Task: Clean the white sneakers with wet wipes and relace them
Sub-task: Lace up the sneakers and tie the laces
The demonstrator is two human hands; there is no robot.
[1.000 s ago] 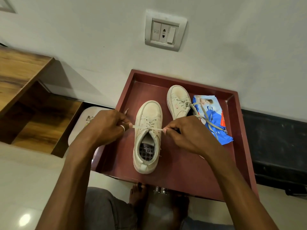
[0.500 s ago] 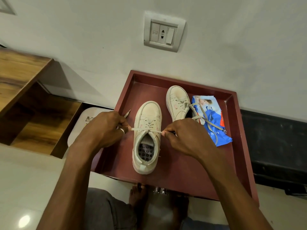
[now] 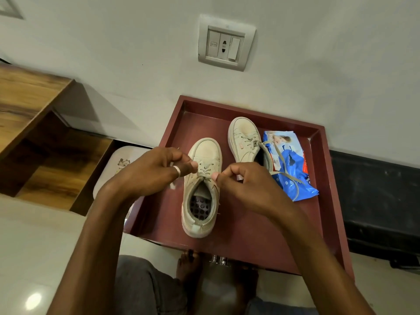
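On the tray (image 3: 238, 223), the near sneaker (image 3: 205, 155) lies heel toward the person and toe toward the wall, its long axis running between the hands. Left hand (image 3: 154, 173) and right hand (image 3: 247, 185) each pinch the lace (image 3: 204, 170) at the top eyelets, one either side, equally close. Any tightening pull should go crosswise.

Near sneaker (image 3: 205, 155): matt off-white upper, leather-look, smooth toe. Far sneaker (image 3: 243, 130): same finish. Laces (image 3: 205, 169): flat woven cloth, matt. Insole (image 3: 201, 205): perforated, dull. Wipes pack (image 3: 293, 176): glossy plastic film, crinkled. Tray (image 3: 250, 223): maroon, smooth, low sheen, material unclear. Floor (image 3: 34, 258): polished tile, glossy, mirrors a light. Shelf (image 3: 27, 98): wood grain, satin. Switch plate (image 3: 226, 44): smooth plastic. Wall (image 3: 113, 42): matt paint.
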